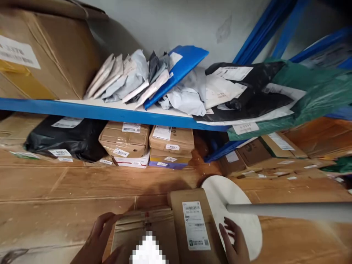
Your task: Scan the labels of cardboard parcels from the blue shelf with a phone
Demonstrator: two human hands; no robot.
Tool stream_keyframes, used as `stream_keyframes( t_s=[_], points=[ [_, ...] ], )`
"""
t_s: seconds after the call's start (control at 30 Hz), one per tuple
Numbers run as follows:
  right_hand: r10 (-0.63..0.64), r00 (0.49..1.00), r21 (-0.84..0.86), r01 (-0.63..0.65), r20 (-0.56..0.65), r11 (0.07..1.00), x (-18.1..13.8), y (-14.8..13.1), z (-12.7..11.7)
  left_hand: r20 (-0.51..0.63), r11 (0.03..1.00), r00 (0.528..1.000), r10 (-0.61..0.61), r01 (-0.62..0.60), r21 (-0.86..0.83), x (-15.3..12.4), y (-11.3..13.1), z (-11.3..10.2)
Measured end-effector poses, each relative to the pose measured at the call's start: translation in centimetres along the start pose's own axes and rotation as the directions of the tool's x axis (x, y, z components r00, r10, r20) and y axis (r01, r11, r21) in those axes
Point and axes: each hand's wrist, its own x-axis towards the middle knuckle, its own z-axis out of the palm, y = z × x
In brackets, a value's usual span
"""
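Bottom centre of frame: left hand (96, 240) wraps the left edge of a taped cardboard box (143, 229), grip closed on it. Right hand (233, 242) lies flat, fingers spread, against the right side of a brown labelled parcel (192, 223) beside the box; no closed grip. White round stand base (236, 205) just right. Blue shelf (110, 113) above holds mailers.

Left grip (95, 238) bare, no glove or ring; right grip (233, 242) likewise bare; no sleeves showing.
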Motion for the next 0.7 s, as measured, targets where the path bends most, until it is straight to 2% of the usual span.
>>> stream_keyframes(
  t_s=[0.03,0.07,0.1,0.17,0.2,0.23,0.3,0.33,0.37,0.4,0.47,0.5,0.53,0.57,0.6,0.63,0.67,0.7],
  points=[
    [-0.159,0.987,-0.073,0.16,0.015,0.984,-0.6,-0.8,0.0,0.072,1.0,0.997,0.026,-0.026,0.007,0.3,0.5,-0.2],
    [-0.296,0.948,-0.12,0.309,0.113,0.943,-1.3,-1.7,0.5,0.139,0.998,0.989,0.052,-0.056,0.02,0.6,0.9,-0.4],
    [-0.376,0.881,-0.128,0.424,0.286,0.897,-2.3,-2.5,1.4,0.186,0.996,0.98,0.076,-0.085,0.039,0.9,1.3,-0.5],
    [-0.321,0.68,-0.186,0.561,0.659,0.806,-4.9,-3.6,4.4,0.223,0.987,0.969,0.111,-0.134,0.089,1.2,1.8,-0.4],
    [-0.285,0.572,-0.22,0.655,0.769,0.723,-6.5,-3.8,6.3,0.221,0.982,0.967,0.129,-0.156,0.107,1.2,2.1,-0.3],
    [-0.247,0.555,-0.314,0.723,0.794,0.615,-8.0,-3.9,8.3,0.208,0.98,0.969,0.137,-0.164,0.117,1.2,2.3,-0.1],
    [-0.199,0.559,-0.459,0.799,0.805,0.389,-10.6,-3.4,11.7,0.165,0.981,0.976,0.139,-0.159,0.114,1.2,2.8,0.1],
    [-0.232,0.503,-0.417,0.845,0.832,0.336,-11.5,-3.2,12.9,0.154,0.982,0.978,0.141,-0.157,0.102,1.1,3.1,0.2],
    [-0.244,0.513,-0.428,0.843,0.823,0.326,-11.9,-3.0,13.5,0.136,0.983,0.98,0.144,-0.157,0.093,1.1,3.4,0.2],
    [-0.225,0.52,-0.431,0.833,0.824,0.346,-11.8,-3.0,13.5,0.111,0.983,0.983,0.147,-0.158,0.091,1.1,3.7,0.1],
    [-0.108,0.542,-0.444,0.773,0.833,0.452,-10.7,-3.4,11.9,0.072,0.978,0.982,0.173,-0.18,0.105,1.1,4.2,-0.1],
    [-0.028,0.53,-0.438,0.728,0.847,0.528,-9.7,-3.8,10.3,0.077,0.971,0.976,0.202,-0.21,0.116,1.2,4.3,-0.2],
    [0.004,0.498,-0.394,0.682,0.867,0.616,-8.6,-4.2,8.4,0.099,0.959,0.966,0.24,-0.252,0.128,1.3,4.3,-0.2],
    [-0.007,0.525,-0.356,0.586,0.851,0.728,-7.5,-4.5,6.3,0.122,0.947,0.953,0.276,-0.292,0.136,1.3,4.3,-0.2],
    [-0.005,0.561,-0.292,0.439,0.828,0.85,-6.3,-4.8,4.2,0.135,0.937,0.943,0.305,-0.322,0.137,1.4,4.2,-0.1],
    [-0.005,0.586,-0.211,0.3,0.81,0.93,-5.3,-4.9,2.1,0.134,0.93,0.937,0.324,-0.341,0.136,1.5,4.2,0.1],
    [-0.02,0.6,-0.105,0.172,0.8,0.979,-4.4,-4.9,0.3,0.12,0.927,0.935,0.333,-0.348,0.137,1.5,4.2,0.3],
    [-0.056,0.589,0.037,0.044,0.806,0.998,-3.6,-4.7,-1.4,0.107,0.926,0.935,0.338,-0.35,0.138,1.6,4.4,0.6]
  ],
)
